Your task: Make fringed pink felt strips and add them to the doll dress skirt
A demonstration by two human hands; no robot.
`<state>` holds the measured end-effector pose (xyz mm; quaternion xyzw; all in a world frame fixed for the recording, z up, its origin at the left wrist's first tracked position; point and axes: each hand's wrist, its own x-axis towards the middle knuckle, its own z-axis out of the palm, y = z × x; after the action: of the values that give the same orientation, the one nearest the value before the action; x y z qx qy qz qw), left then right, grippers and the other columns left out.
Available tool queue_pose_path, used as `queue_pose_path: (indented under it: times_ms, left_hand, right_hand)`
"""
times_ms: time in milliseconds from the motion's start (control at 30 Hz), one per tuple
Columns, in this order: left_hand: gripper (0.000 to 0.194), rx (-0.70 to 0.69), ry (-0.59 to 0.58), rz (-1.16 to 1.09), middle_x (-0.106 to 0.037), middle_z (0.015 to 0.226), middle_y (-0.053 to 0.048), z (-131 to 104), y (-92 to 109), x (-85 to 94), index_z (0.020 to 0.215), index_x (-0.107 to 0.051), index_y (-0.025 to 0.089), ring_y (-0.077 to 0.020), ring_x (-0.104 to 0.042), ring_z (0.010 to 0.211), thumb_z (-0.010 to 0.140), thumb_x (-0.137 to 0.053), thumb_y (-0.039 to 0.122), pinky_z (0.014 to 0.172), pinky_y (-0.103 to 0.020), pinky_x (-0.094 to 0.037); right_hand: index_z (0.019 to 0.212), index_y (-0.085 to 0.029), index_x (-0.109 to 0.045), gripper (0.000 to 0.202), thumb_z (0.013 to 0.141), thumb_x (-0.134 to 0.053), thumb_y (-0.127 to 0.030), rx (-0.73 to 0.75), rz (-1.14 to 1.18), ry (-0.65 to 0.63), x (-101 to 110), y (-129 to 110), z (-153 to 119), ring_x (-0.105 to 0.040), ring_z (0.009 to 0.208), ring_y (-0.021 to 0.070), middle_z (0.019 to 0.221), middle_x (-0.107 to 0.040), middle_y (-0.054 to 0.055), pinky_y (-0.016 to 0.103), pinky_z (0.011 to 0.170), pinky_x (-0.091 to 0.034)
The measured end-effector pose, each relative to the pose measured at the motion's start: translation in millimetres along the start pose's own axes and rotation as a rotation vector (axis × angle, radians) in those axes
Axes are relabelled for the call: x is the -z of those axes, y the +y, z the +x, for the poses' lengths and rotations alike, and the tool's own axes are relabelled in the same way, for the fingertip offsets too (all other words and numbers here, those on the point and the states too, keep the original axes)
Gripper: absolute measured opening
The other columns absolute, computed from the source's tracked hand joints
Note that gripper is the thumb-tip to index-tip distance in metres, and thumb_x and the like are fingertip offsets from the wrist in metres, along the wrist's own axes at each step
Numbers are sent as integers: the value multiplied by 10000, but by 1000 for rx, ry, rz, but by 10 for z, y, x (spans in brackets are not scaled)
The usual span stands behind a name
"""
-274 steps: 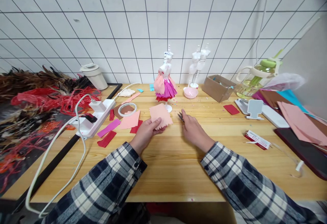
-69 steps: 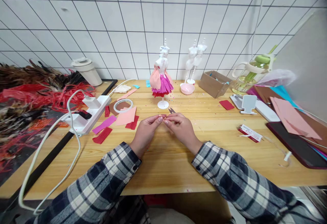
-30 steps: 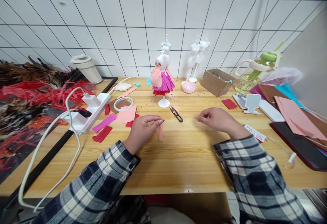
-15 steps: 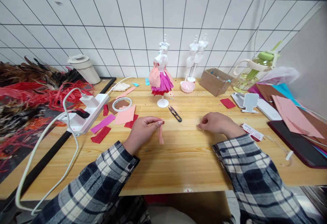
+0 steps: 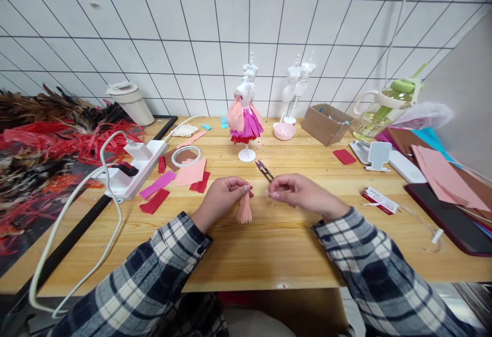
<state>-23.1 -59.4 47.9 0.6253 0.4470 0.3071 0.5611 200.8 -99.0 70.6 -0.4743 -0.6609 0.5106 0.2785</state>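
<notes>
Between the thumb and fingers of my left hand [image 5: 229, 196] hangs a peach paper tassel [image 5: 245, 210], gathered at the top with its fringed strips pointing down. My right hand [image 5: 295, 193] is a little to the right, fingers pinched together. Whatever it may hold is too fine to make out. Dark thread snips [image 5: 264, 170] lie on the table just beyond, partly near my right fingertips. Behind them stands a white mannequin figure [image 5: 246, 90] in a peach, magenta and red paper skirt [image 5: 248, 124].
Peach paper [image 5: 191, 172], red scraps [image 5: 154, 202] and a tape roll [image 5: 186, 156] lie left, beside a power strip [image 5: 144, 165] with cables. Behind are a pink bowl [image 5: 284, 131], cardboard box [image 5: 326, 124] and two bare mannequins. A bottle [image 5: 384, 109] and phone stand [image 5: 378, 155] are right.
My right hand has moved left, close to my left hand and the snips. The tassel has turned and now shows wider. The view has shifted slightly.
</notes>
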Motion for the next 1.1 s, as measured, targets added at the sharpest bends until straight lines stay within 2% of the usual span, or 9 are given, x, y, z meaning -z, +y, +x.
queue_pose_path:
  times_ms: [100, 200, 433, 733, 1100]
  left_hand:
    - [304, -10, -15, 59, -732, 748, -67, -10, 9, -18, 736, -665, 136, -175, -653, 688, 686, -682, 435, 690, -292, -505]
    - [266, -32, -11, 148, -730, 757, -52, -28, 15, -18, 747, -675, 142, -167, -646, 681, 704, -658, 403, 663, -272, -494]
    - [242, -63, -103, 202, -731, 752, -40, -83, 12, -32, 753, -690, 153, -162, -650, 682, 757, -594, 375, 623, -241, -486]
    - [238, -101, -77, 364, -741, 757, -35, -83, 16, -31, 783, -715, 169, -174, -655, 700, 757, -584, 366, 651, -252, -483]
    - [247, -156, -113, 455, -746, 789, -21, -106, 74, -30, 779, -728, 193, -171, -658, 752, 789, -554, 368, 721, -249, -474]
  right_hand:
    - [795, -169, -601, 267, 786, -616, -435, 19, 72, -17, -293, -36, 78, -369, 533, 71, 621, -481, -46, 209, 503, -295]
    - [784, -168, -597, 271, 790, -611, -439, -10, 154, 10, -398, -40, 117, -333, 505, 59, 615, -473, -55, 203, 480, -273]
    - [779, -152, -662, 313, 790, -595, -458, -11, 180, 9, -365, 36, 152, -440, 553, 72, 736, -623, 6, 204, 493, -311]
    - [755, -149, -702, 326, 755, -640, -469, -22, 35, 71, -408, 237, 213, -491, 583, 108, 639, -614, 3, 222, 536, -372]
    - [730, -134, -711, 293, 763, -613, -409, -81, -76, 129, -398, 275, 238, -419, 548, 87, 597, -567, -7, 208, 520, -326]
